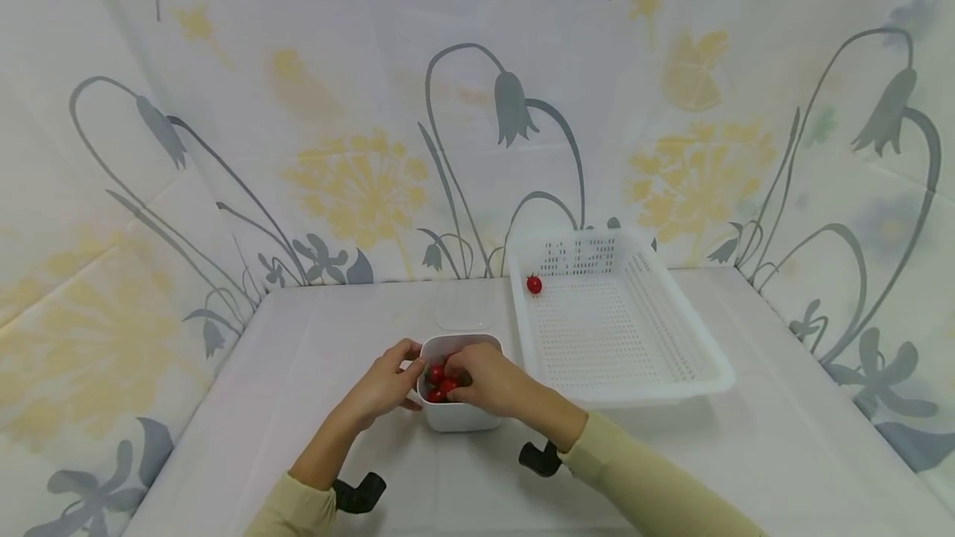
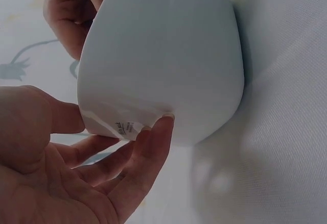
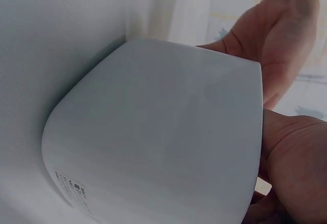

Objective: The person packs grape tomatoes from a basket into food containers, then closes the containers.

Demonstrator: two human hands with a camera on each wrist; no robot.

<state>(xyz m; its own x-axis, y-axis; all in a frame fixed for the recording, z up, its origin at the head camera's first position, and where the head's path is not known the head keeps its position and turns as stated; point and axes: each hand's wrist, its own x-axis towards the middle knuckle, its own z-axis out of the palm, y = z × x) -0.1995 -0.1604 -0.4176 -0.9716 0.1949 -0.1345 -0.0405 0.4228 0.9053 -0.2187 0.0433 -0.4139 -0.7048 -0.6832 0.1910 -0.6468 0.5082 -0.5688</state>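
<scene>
A small white square container (image 1: 461,416) stands upright on the table with several cherry tomatoes (image 1: 436,373) inside. My left hand (image 1: 384,382) holds its left side, the thumb at the rim and the fingers against the outer wall, as the left wrist view also shows. From the right, my right hand (image 1: 488,379) reaches over the rim, its bent fingers down among the tomatoes. Its fingertips are partly hidden in there, and I cannot tell whether they pinch a tomato. In the right wrist view the container wall (image 3: 158,127) hides most of those fingers.
A large white perforated basket (image 1: 533,346) lies to the right of the container, with a single cherry tomato (image 1: 534,284) in its far left corner. Behind the container is a flat clear lid (image 1: 464,309). A flower-patterned curtain (image 1: 358,106) surrounds the table's back and sides.
</scene>
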